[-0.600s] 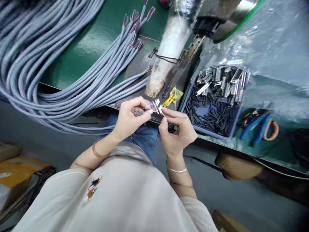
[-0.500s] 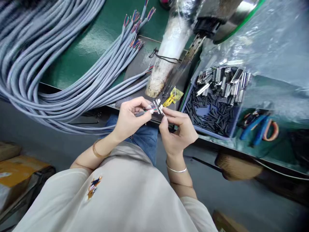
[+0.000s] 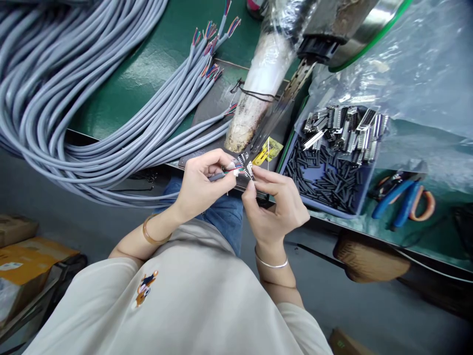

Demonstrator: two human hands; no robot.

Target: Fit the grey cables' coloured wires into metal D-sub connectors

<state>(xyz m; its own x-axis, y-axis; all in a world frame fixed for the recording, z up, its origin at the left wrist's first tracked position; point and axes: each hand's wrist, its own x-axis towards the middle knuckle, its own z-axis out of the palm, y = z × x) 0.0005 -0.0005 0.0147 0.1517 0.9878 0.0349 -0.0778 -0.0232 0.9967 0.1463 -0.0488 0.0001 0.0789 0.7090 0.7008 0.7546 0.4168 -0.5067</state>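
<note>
Between thumb and fingers, my left hand (image 3: 205,182) pinches the end of a grey cable (image 3: 217,176), whose thin coloured wires (image 3: 238,167) fan out beyond the fingertips. My right hand (image 3: 275,199) grips a small metal multi-pin connector (image 3: 248,168) by its edge. The wire ends meet the connector's pins; whether they are joined I cannot tell. Just behind the hands, a yellow tool (image 3: 262,155) lies on a dark board (image 3: 207,111). Above them the blackened tip of a white wrapped tube (image 3: 240,135) points down towards the connector.
Grey cables (image 3: 121,143) with stripped ends fill the left of the green bench. To the right stands a blue tray (image 3: 325,209) of metal connectors (image 3: 345,130) and short black sleeves (image 3: 332,185). Farther right are blue-handled pliers (image 3: 401,199) and orange-handled scissors (image 3: 424,204).
The connector has turned slightly between the hands, and the coloured wires show more plainly beside it. Both hands keep their hold. The whole view has shifted a little.
</note>
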